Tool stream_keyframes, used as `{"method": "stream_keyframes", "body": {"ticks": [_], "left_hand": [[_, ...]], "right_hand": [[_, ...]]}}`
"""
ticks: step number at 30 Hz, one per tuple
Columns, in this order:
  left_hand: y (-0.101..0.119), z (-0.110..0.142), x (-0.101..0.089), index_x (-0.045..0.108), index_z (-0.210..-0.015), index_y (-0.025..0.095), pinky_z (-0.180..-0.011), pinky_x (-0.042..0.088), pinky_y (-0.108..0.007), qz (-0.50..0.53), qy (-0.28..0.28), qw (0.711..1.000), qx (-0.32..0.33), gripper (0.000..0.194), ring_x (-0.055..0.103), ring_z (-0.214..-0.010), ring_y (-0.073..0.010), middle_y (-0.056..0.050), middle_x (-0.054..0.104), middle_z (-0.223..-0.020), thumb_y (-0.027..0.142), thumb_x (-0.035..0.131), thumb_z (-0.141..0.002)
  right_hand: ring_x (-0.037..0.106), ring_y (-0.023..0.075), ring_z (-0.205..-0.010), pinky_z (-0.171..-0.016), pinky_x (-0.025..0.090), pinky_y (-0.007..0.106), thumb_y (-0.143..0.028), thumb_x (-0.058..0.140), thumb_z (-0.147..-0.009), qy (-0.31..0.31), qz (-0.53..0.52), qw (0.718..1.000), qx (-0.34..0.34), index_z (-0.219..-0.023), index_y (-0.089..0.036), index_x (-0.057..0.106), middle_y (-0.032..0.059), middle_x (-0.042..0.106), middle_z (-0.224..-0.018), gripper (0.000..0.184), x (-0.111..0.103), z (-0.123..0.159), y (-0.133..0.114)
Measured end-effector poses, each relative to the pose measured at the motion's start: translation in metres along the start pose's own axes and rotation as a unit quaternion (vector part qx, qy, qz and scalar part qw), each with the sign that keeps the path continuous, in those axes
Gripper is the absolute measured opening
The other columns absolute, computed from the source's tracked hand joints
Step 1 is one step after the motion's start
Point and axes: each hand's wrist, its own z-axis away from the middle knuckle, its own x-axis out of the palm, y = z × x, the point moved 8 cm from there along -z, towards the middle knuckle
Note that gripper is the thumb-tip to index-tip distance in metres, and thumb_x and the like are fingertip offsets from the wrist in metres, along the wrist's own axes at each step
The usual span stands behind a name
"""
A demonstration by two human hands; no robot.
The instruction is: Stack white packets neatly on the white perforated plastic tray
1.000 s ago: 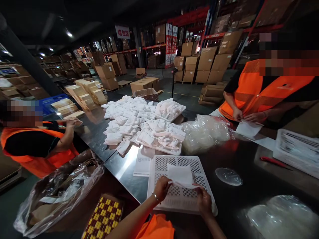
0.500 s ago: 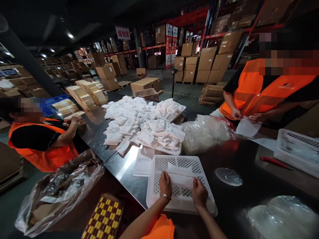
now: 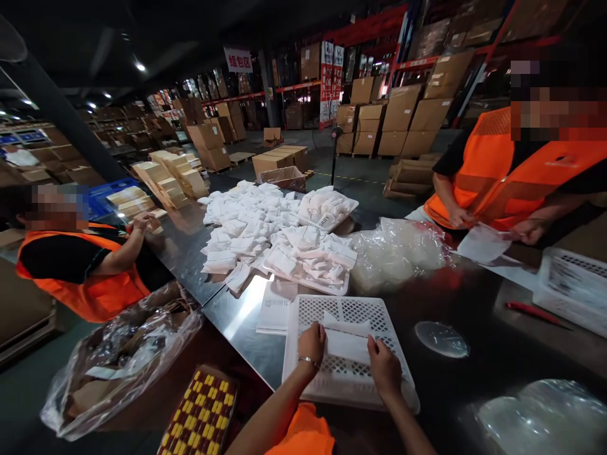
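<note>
While left hand point(image 3: 312, 344) and right hand point(image 3: 385, 365), both closed, pinch white sheet point(image 3: 348, 347) over basket point(image 3: 341, 387), tray point(image 3: 340, 291) heaped with packets point(image 3: 310, 253), carton point(image 3: 173, 363) (plastic-lined) holding clear film point(image 3: 156, 325)

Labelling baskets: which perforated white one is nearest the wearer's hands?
Centre basket, beneath left hand and right hand; right-edge basket is farther, near a co-worker.

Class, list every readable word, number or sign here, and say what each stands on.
"组包区": hanging sign.
"06": left red-and-white banner.
"05": right red-and-white banner.
Too small or blurred to read: print on the flat white stack, far white tray, co-worker's orange vest and stacked cartons.
</note>
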Motion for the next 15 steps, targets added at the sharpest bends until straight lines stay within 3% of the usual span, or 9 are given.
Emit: {"method": "stream_keyframes", "body": {"ticks": [3,5,7,9,11,13,15], "left_hand": [[0.012,0.002,-0.010,0.060,-0.120,0.018,-0.064,0.050,-0.031,-0.035,0.030,0.997,0.056,0.033,0.069,-0.080,-0.0228,-0.012,0.072,-0.097,0.016,0.038,-0.094],[0.036,0.008,-0.014,0.054,-0.130,0.021,-0.078,0.054,-0.035,-0.066,0.078,0.981,0.165,0.044,0.067,-0.099,-0.0242,-0.013,0.066,-0.117,0.009,0.040,-0.090],[0.064,0.018,-0.009,0.055,-0.130,0.021,-0.097,0.049,-0.042,-0.083,0.114,0.949,0.282,0.045,0.055,-0.121,-0.0267,-0.012,0.059,-0.130,0.008,0.044,-0.088],[0.080,0.020,0.007,0.056,-0.129,0.018,-0.108,0.041,-0.047,-0.069,0.097,0.935,0.335,0.044,0.046,-0.131,-0.0268,-0.012,0.056,-0.134,0.008,0.045,-0.087],[0.080,0.010,0.023,0.053,-0.131,0.015,-0.111,0.038,-0.047,-0.029,0.056,0.950,0.305,0.048,0.043,-0.133,-0.0262,-0.015,0.053,-0.137,0.007,0.044,-0.085],[0.066,-0.005,0.033,0.052,-0.132,0.011,-0.113,0.035,-0.047,0.063,0.016,0.974,0.218,0.051,0.042,-0.134,-0.0265,-0.017,0.050,-0.139,0.005,0.043,-0.082],[0.046,-0.018,0.036,0.052,-0.132,0.008,-0.115,0.031,-0.046,0.187,-0.010,0.975,0.123,0.051,0.042,-0.134,-0.0261,-0.018,0.048,-0.140,0.008,0.041,-0.082]], "right_hand": [[0.060,0.0227,-0.060,-0.054,0.043,0.032,-0.051,0.029,-0.088,0.014,-0.009,1.000,-0.010,-0.082,-0.018,0.061,0.0095,0.064,-0.069,0.047,-0.007,-0.009,-0.002],[0.064,0.0289,-0.089,-0.072,0.051,0.039,-0.042,0.029,-0.088,0.035,-0.008,0.999,-0.027,-0.107,-0.008,0.059,0.0198,0.065,-0.097,0.049,-0.014,-0.013,-0.013],[0.049,0.0322,-0.122,-0.098,0.042,0.047,-0.031,0.027,-0.089,0.025,-0.010,0.997,-0.075,-0.124,-0.004,0.052,0.0248,0.053,-0.127,0.050,-0.012,-0.014,-0.034],[0.036,0.0289,-0.135,-0.111,0.029,0.047,-0.022,0.028,-0.087,-0.024,-0.023,0.991,-0.132,-0.127,-0.010,0.053,0.0178,0.047,-0.139,0.049,0.001,-0.010,-0.056],[0.037,0.0285,-0.135,-0.113,0.025,0.047,-0.018,0.027,-0.085,-0.069,-0.043,0.988,-0.133,-0.126,-0.011,0.055,0.0156,0.049,-0.139,0.050,0.016,-0.007,-0.062],[0.036,0.0355,-0.134,-0.111,0.024,0.055,-0.021,0.028,-0.084,-0.079,-0.062,0.992,-0.078,-0.125,-0.003,0.055,0.0237,0.049,-0.136,0.052,0.025,-0.007,-0.049],[0.034,0.0419,-0.134,-0.109,0.023,0.060,-0.028,0.031,-0.084,-0.076,-0.089,0.993,-0.013,-0.125,0.005,0.052,0.0312,0.047,-0.134,0.057,0.029,-0.009,-0.029]]}}
